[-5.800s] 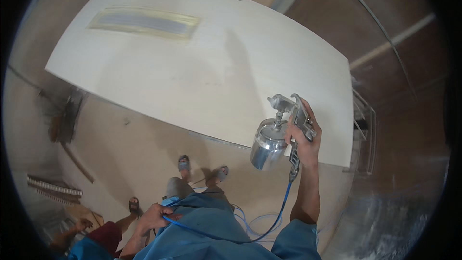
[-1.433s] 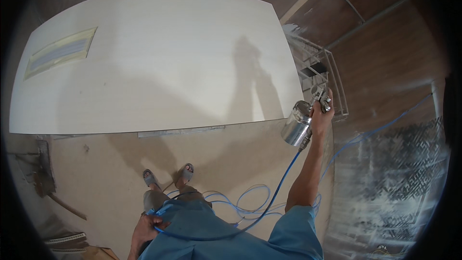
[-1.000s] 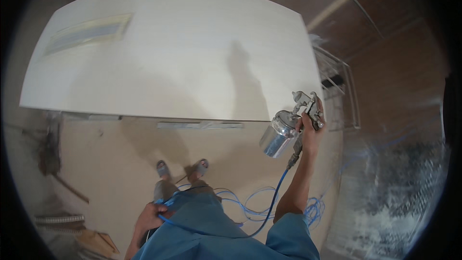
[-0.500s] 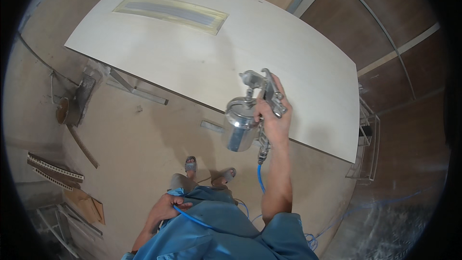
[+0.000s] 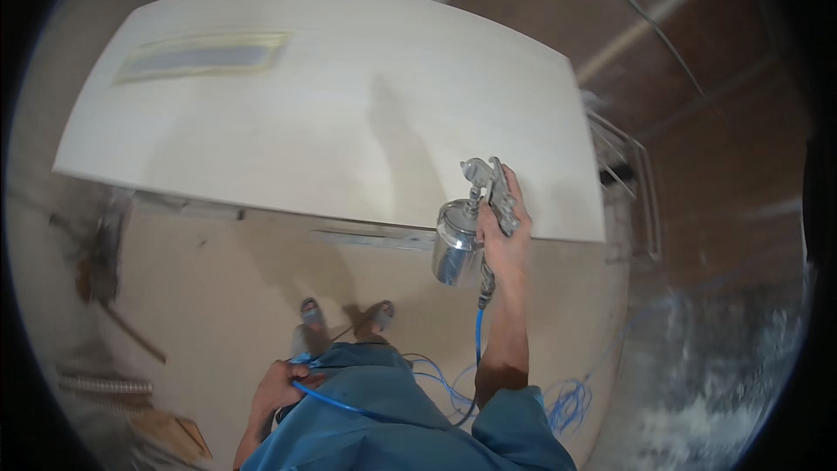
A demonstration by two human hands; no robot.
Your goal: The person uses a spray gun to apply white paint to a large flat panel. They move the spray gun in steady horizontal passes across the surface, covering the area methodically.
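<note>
My right hand (image 5: pixel 506 231) is wrapped around the handle of a metal spray gun (image 5: pixel 478 172), with its nozzle pointing left. Below the gun hangs its shiny silver paint cup (image 5: pixel 458 240). A blue air hose (image 5: pixel 479 340) runs down from the handle and loops across my body. At my waist, my left hand (image 5: pixel 283 384) is closed on that hose. The gun is in front of the near right edge of a large white door panel (image 5: pixel 331 131). A masked rectangle (image 5: pixel 205 57) with yellow tape edges sits toward the panel's far left.
Coils of blue hose (image 5: pixel 571 406) lie on the floor at the lower right. A metal rack (image 5: pixel 641 183) stands beyond the panel's right end. Brown panels (image 5: pixel 697 61) line the back right. At the left are blurred scraps (image 5: pixel 105 384) and a cardboard piece (image 5: pixel 170 432).
My view has turned, so the panel now appears further left and more level. The spray gun sits slightly lower and to the right in the picture. Both hands keep their hold.
</note>
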